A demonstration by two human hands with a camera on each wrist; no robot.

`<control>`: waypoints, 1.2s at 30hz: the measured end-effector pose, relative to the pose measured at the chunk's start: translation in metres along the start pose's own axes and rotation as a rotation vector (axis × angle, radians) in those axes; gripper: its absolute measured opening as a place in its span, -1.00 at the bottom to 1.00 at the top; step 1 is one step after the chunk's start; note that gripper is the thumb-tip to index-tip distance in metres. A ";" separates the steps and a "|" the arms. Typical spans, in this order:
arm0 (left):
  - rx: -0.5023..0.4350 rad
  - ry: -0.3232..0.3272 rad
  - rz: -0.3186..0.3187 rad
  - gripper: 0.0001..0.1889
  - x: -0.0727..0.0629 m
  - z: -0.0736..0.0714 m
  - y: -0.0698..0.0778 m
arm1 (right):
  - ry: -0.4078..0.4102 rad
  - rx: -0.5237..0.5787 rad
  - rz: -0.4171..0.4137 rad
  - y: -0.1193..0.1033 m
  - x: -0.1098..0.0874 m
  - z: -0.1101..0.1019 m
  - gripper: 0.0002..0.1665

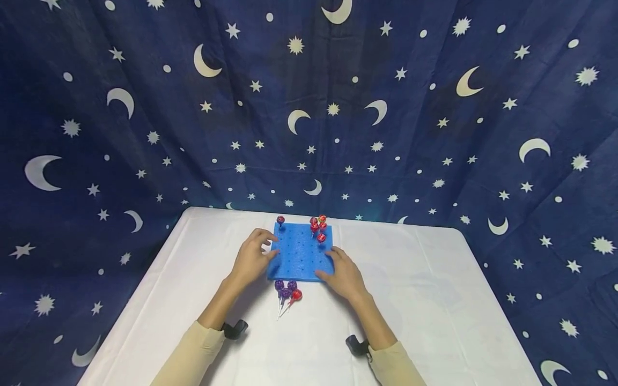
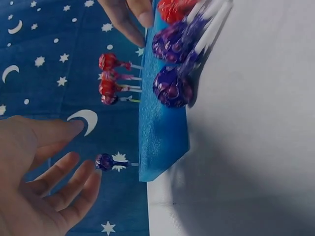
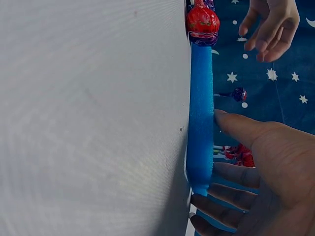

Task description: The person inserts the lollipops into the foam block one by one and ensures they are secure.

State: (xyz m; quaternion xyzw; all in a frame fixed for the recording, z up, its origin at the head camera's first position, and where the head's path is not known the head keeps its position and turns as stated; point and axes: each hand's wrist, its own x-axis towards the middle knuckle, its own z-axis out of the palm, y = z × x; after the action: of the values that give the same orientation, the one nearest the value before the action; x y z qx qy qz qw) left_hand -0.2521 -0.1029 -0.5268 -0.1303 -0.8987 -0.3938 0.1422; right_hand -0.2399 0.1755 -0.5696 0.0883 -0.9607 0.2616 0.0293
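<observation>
In front of you hung a dark blue curtain [image 1: 270, 134] printed with pale moons, stars and dots. Below it stood the tabletop [image 1: 425, 300], covered in white cloth. Your left sleeve [image 1: 190, 351] and right sleeve [image 1: 393, 367], both beige, reached in from the near side. At the far part of the tabletop, between your 2 hands, lay the blue foam board [image 1: 301, 249].

Your left hand [image 1: 252, 258] hovered just above the board's left edge, near the upright purple lollipop; its grip was apart, thumb and fingers spread around nothing. Your right hand [image 1: 346, 277] rested at the board's right side, thumb near the front corner and fingers along the edge; its grip was apart too, clamped on nothing.

You wore a black wrist device on the left [image 1: 235, 329] and another on the right [image 1: 356, 346]. The upright purple lollipop [image 1: 280, 219] stood in the far left corner of the board, and 5 red lollipops [image 1: 314, 227] clustered upright toward its far right corner. Just in front of the board, 3 loose purple lollipops [image 1: 285, 293] and 1 loose red lollipop [image 1: 296, 295] lay bunched, sticks toward you.
</observation>
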 end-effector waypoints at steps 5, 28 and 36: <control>0.045 -0.054 0.019 -0.75 -0.014 -0.003 0.007 | 0.008 -0.001 -0.007 -0.001 0.002 -0.002 -0.14; 0.147 -0.238 0.080 -0.82 -0.065 0.011 -0.004 | 0.025 0.013 -0.035 -0.005 0.007 -0.004 -0.15; 0.134 -0.302 0.047 -0.81 -0.075 0.019 -0.006 | -0.016 0.034 0.003 -0.002 0.002 -0.002 -0.14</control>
State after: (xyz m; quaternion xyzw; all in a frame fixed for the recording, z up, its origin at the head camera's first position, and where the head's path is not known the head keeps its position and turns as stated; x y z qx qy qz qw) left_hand -0.1877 -0.1023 -0.5700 -0.1990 -0.9308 -0.3057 0.0231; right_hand -0.2414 0.1742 -0.5670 0.0892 -0.9564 0.2772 0.0195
